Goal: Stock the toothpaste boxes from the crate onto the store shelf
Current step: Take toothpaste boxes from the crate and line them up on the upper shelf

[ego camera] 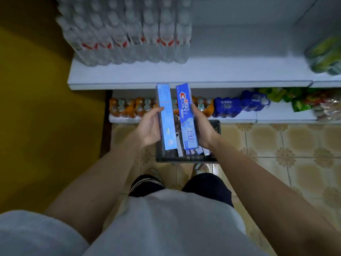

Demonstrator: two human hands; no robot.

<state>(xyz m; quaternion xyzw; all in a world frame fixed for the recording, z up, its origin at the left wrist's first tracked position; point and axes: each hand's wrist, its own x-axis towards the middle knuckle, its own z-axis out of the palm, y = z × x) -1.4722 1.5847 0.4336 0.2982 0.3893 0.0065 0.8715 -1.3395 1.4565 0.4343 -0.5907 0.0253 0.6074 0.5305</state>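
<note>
White shelf (184,74) behind, left hand (149,126) gripping pale box (164,117); right hand (203,128) gripping Crest box (185,115)

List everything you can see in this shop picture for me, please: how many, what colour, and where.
toothpaste boxes in hand: two, light blue and darker blue, one per hand, held above the crate
crate: one, dark, on the floor, more boxes inside
upper shelf: white, mostly bare
water bottles: packed rows, clear with red labels, upper shelf left
green packs: blurred, upper shelf right
orange drink bottles: a row, lower shelf left
blue packs: two, lower shelf middle
snack bags: several, green and red, lower shelf right
floor: beige patterned tiles
wall: yellow, left
left hand: grips light blue box
right hand: grips darker blue box
</note>
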